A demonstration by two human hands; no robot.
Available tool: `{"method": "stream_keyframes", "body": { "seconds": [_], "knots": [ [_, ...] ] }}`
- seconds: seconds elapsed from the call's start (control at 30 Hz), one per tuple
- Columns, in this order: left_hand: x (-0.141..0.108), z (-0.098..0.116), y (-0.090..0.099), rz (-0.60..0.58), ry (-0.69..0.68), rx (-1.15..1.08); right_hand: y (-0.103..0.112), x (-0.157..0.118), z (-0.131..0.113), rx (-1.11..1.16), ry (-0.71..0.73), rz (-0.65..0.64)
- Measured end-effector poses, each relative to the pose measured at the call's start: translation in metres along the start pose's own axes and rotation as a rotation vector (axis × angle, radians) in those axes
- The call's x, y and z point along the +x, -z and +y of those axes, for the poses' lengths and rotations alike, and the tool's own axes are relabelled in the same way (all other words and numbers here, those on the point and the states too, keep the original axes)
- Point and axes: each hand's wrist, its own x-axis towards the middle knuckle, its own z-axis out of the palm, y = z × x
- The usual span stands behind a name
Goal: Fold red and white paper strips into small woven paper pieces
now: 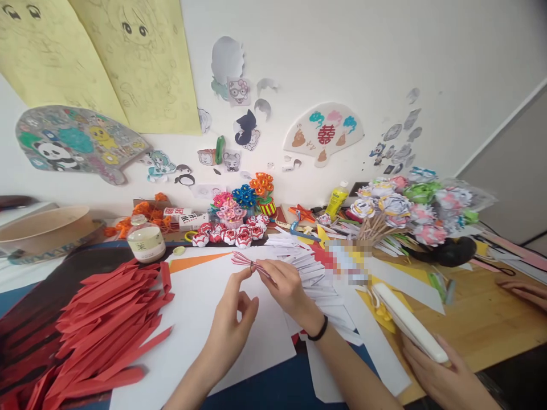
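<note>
My right hand (284,285) is closed round a thin bundle of pink and white paper strips (243,260), above a large white sheet (192,319). A dark band circles the bundle. My left hand (239,307) touches that band with its index fingertip, its other fingers bent below; whether it grips the band is too small to tell. Folded red paper strips (106,319) lie in a pile on the left. White folded strips (337,307) lie to the right of my right hand.
A glass jar (146,242), red-white paper flowers (228,233) and a yellow bottle (337,199) stand along the back. Paper bouquets (397,208) lie at back right. Another person's hand (440,364) holds a white device (410,324); their other hand (525,293) rests at far right.
</note>
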Motion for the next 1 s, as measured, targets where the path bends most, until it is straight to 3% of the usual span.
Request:
{"method": "stream_keyframes", "body": {
  "seconds": [0.17, 0.27, 0.4, 0.5, 0.63, 0.73, 0.87, 1.0],
  "knots": [
    [-0.004, -0.003, -0.006, 0.041, -0.068, 0.199, -0.005, -0.001, -0.004, 0.066, -0.124, 0.054],
    [-0.005, -0.001, -0.004, 0.089, -0.014, 0.242, -0.009, -0.004, -0.007, 0.018, -0.109, 0.043],
    [-0.009, 0.000, -0.005, 0.061, -0.004, 0.229, -0.012, -0.006, -0.005, -0.078, -0.051, 0.014],
    [-0.008, -0.005, -0.002, 0.123, -0.143, 0.354, -0.010, -0.002, -0.001, -0.011, -0.156, 0.007],
    [0.004, -0.014, 0.016, 0.320, -0.391, 0.743, -0.001, 0.009, -0.002, 0.247, -0.303, -0.085],
    [0.014, -0.020, 0.030, 0.242, -0.382, 0.887, 0.005, 0.014, -0.004, 0.423, -0.358, -0.199],
    [0.018, -0.027, 0.039, 0.112, -0.289, 0.794, 0.005, 0.014, -0.003, 0.575, -0.471, -0.353],
    [0.017, -0.032, 0.043, 0.069, -0.284, 0.773, 0.004, 0.013, -0.001, 0.416, -0.304, -0.406]
  ]
}}
